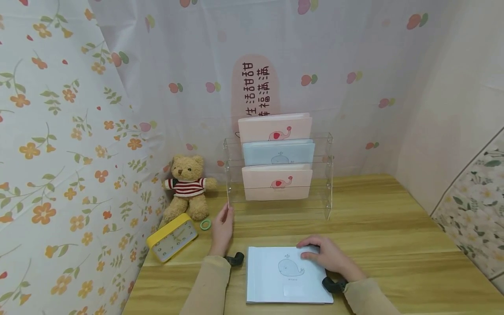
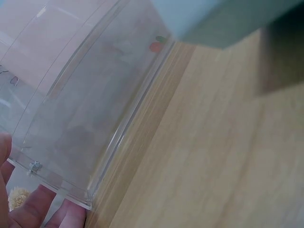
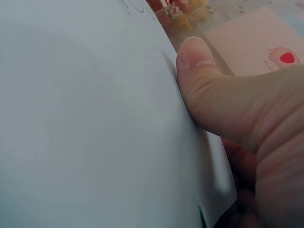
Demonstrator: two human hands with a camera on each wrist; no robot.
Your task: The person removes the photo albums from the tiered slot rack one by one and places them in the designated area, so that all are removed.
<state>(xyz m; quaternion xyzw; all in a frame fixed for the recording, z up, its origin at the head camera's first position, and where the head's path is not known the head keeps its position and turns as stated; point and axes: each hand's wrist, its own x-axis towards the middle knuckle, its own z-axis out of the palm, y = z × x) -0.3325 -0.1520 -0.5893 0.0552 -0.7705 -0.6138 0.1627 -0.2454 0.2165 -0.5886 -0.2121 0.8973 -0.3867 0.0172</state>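
Nearest, one pale blue whale booklet (image 1: 287, 275) lies flat on the wooden desk (image 1: 393, 245), front edge toward the person. The right hand (image 1: 328, 258) rests on its top right corner, thumb (image 3: 199, 71) pressed against the cover edge and fingers curled under, so it seems to be gripping that corner. The left hand (image 1: 222, 229) reaches farther out and holds the left front edge of the clear acrylic rack (image 1: 277, 175) with fingers (image 2: 33, 209) straight against the panel, steadying it. By my reading, the booklet is about to be lifted; that calls for raising it and tipping it upright toward a tier. Beyond, the rack holds three booklets: two pink elephant ones and one blue whale one. To its left are one yellow clock (image 1: 172, 236), one green ring (image 1: 205, 224) and one teddy bear (image 1: 188, 187).
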